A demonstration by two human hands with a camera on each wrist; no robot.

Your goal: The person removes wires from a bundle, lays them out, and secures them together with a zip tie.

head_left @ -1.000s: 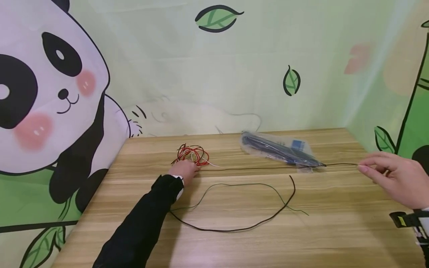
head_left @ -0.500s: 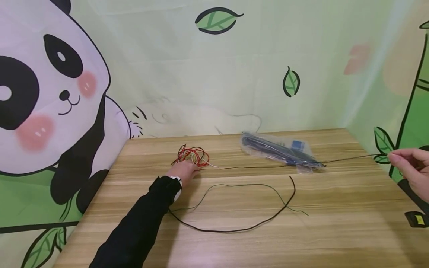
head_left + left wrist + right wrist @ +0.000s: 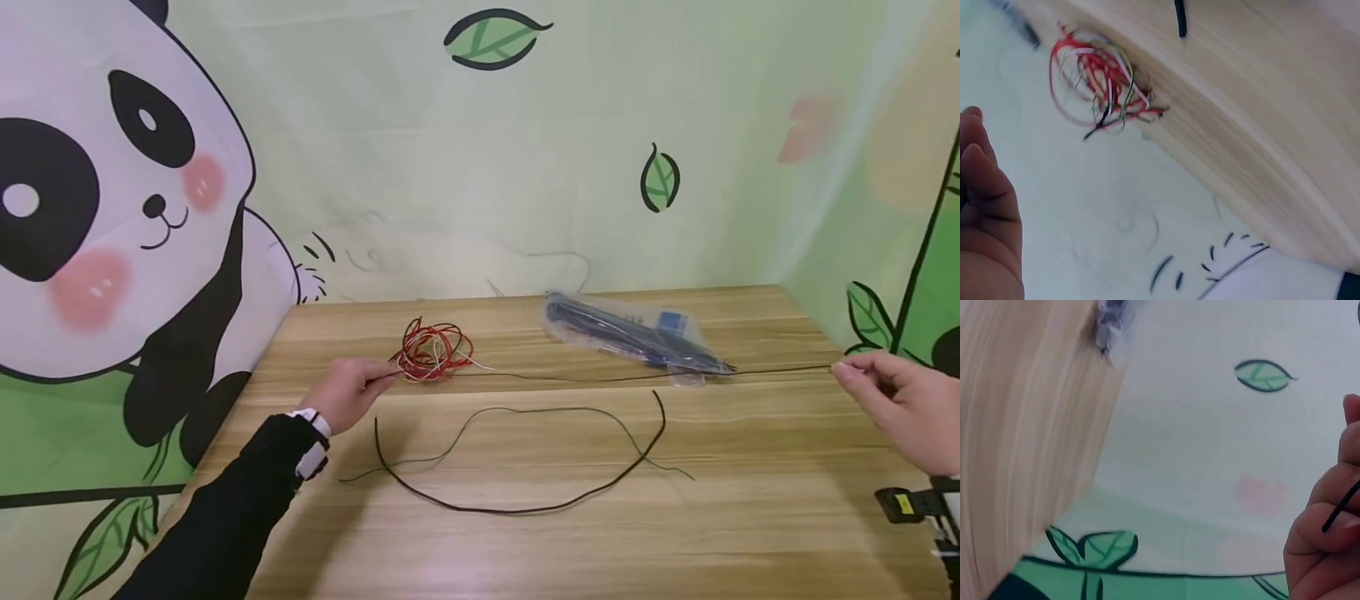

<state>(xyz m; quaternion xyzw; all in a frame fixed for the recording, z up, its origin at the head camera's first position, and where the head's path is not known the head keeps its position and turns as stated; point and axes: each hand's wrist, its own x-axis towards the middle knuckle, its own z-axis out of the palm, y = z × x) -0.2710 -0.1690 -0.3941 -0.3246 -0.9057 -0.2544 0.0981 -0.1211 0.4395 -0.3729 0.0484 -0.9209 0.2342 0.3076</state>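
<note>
A long thin black wire runs nearly straight between my hands, past the front of the tangled bundle and the bag. My right hand pinches its right end between thumb and finger; a black end lies against my fingers in the right wrist view. With thumb and fingertips together, my left hand pinches the wire's left end beside a tangle of red, white and black wires. Two more wires lie on the table nearer to me: a thick black one in a wide curve and a thin green one.
A clear plastic bag of dark cable ties or similar strips lies at the back of the wooden table. A printed panda backdrop stands behind the table and along its sides.
My left hand has moved left from in front of the tangle, uncovering it and the left ends of both curved wires. My right hand went right, then back a little, drawing the thin wire nearly straight.
</note>
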